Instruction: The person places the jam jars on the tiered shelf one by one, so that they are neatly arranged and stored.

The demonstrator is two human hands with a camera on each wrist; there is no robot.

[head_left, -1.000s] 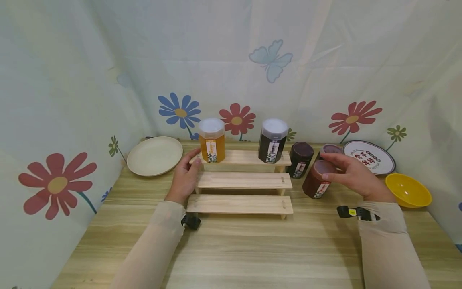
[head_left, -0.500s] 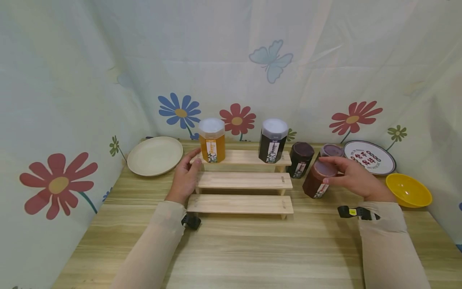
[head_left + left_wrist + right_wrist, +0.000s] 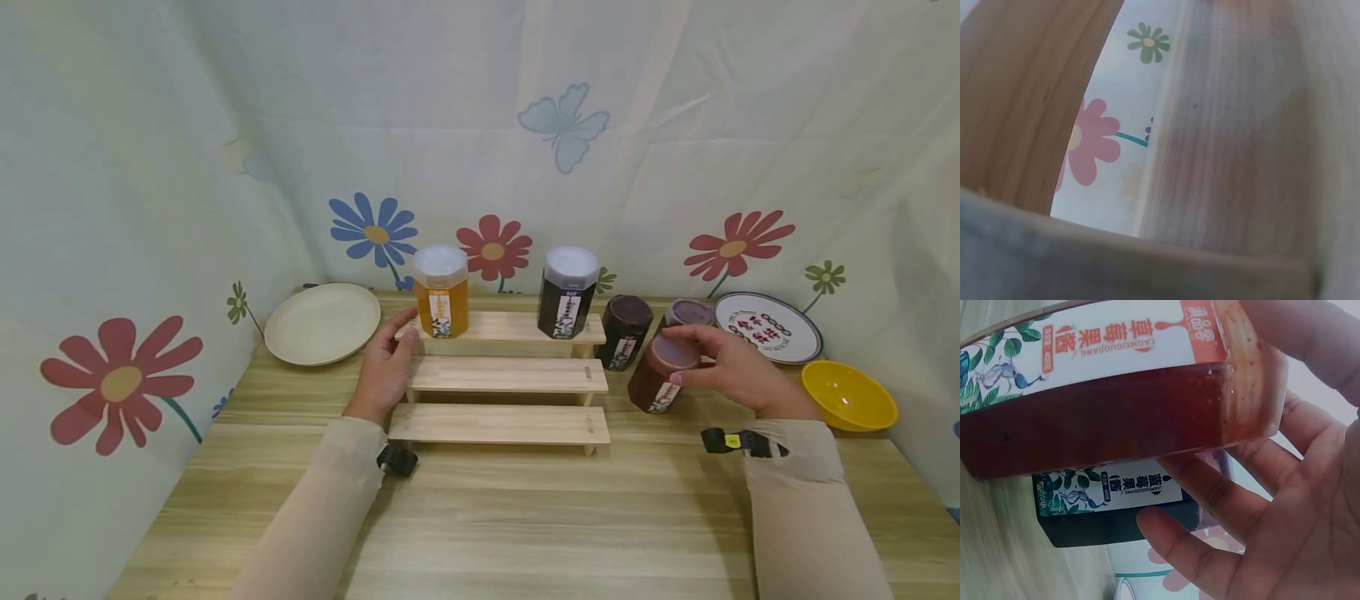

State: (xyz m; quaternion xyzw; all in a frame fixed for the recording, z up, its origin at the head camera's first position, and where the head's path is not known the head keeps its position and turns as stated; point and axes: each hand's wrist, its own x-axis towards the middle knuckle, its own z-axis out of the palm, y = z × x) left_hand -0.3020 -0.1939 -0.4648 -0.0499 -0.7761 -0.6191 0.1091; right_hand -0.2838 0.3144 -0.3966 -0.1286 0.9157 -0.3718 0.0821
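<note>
My right hand [image 3: 738, 371] holds a red jam jar [image 3: 654, 382] by its lid, thumb in front and fingers behind. In the right wrist view the strawberry jam jar [image 3: 1104, 425] lies across the picture, and a dark jam jar [image 3: 1116, 515] shows beyond it, near the spread lower fingers. My left hand [image 3: 384, 371] grips the left end of the three-tier wooden rack [image 3: 502, 375], thumb at the front of the top step. On that step stand a yellow jar [image 3: 442, 308] at left and a dark jar [image 3: 564, 304] at right. The left wrist view shows the rack's boards [image 3: 1235, 156] close up.
Another dark jar [image 3: 624, 333] stands beside the rack's right end, with a purple-lidded jar [image 3: 686, 312] partly hidden behind the red one. A patterned plate [image 3: 795, 329] and yellow bowl [image 3: 847, 400] sit at far right. A cream plate [image 3: 322, 325] lies at back left.
My right hand's thumb and forefinger have come slightly lower at the red jar's lid. The left hand and the rack have stayed in place.
</note>
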